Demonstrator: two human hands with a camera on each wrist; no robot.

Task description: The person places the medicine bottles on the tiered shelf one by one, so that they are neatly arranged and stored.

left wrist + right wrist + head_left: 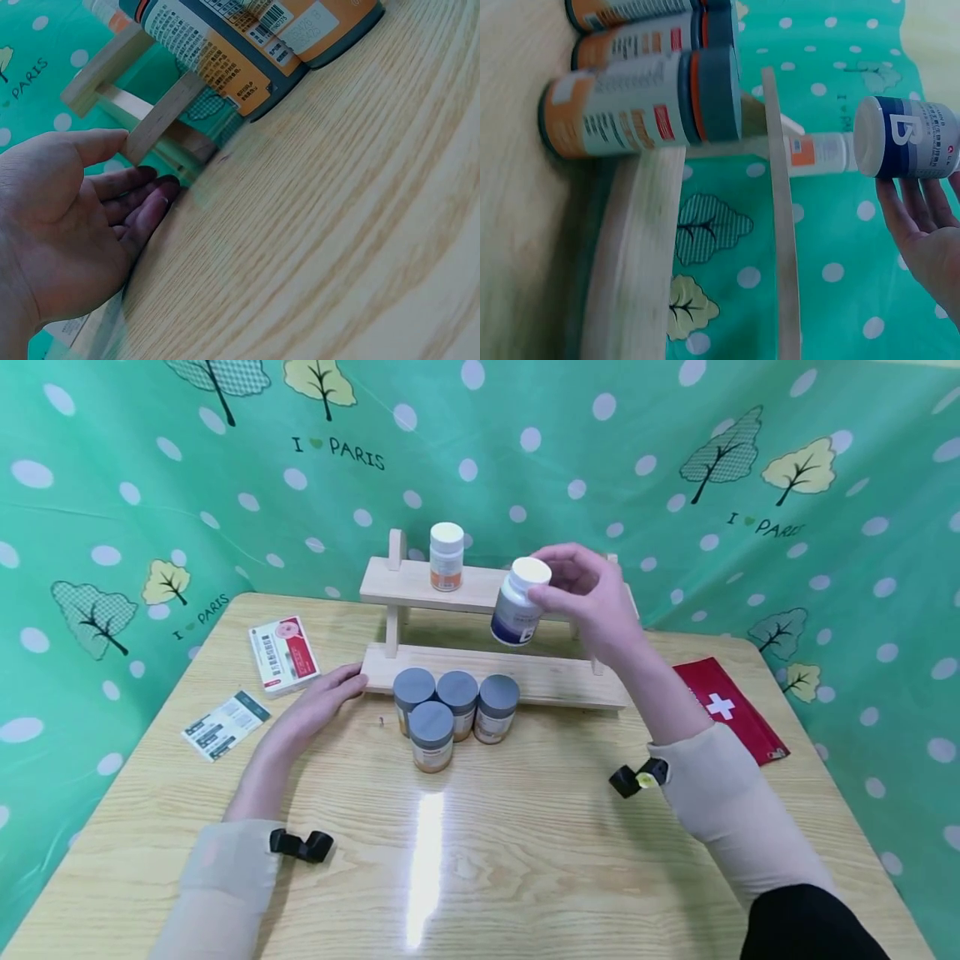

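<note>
My right hand point(588, 589) holds a white pill bottle point(517, 602) with a dark blue band, tilted, in front of the upper shelf of a two-tier wooden rack point(510, 675). In the right wrist view the bottle point(915, 139) shows a letter B on its label. My left hand point(322, 702) touches the left end of the lower shelf; in the left wrist view its thumb meets the plank's corner, the other fingers loosely bent beside it. A smaller white bottle point(447, 558) with an orange band stands on the upper shelf, left side.
Several grey-lidded jars point(432, 739) stand close together before the rack. At left lie a red and white box point(285, 653) and a printed card point(226, 725). A red pouch point(723, 706) with a white cross lies at right. Green patterned cloth point(525, 468) hangs behind the table.
</note>
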